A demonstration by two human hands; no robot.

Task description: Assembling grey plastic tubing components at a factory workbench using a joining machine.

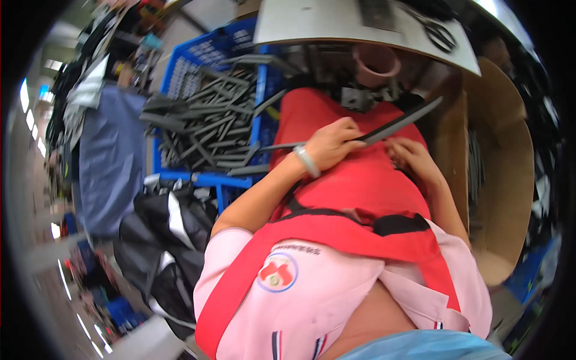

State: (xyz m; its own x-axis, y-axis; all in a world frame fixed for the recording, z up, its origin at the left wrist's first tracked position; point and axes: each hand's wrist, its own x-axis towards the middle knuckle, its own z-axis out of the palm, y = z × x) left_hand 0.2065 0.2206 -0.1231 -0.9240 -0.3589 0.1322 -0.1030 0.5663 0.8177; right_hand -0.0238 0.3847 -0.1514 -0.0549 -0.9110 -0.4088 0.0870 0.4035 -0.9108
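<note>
My left hand [333,143] is closed on a long strip [396,125], grey along one side and black along the other. The strip slants up to the right over the red apron [336,186] on my lap. On the other side of the hand a thin grey length runs toward the bin; whether it is the same piece, I cannot tell. Just below the strip, my right hand [414,159] has its fingers curled together near the apron. What those fingers hold, if anything, is hidden.
A blue plastic bin [261,108] at my left is heaped with grey strips [210,120]. Ahead stands a white tabletop [324,21] with black scissors [441,37] on it and a pink bucket [377,66] beneath. An open cardboard box [501,162] is at my right; black bags [162,240] lie left.
</note>
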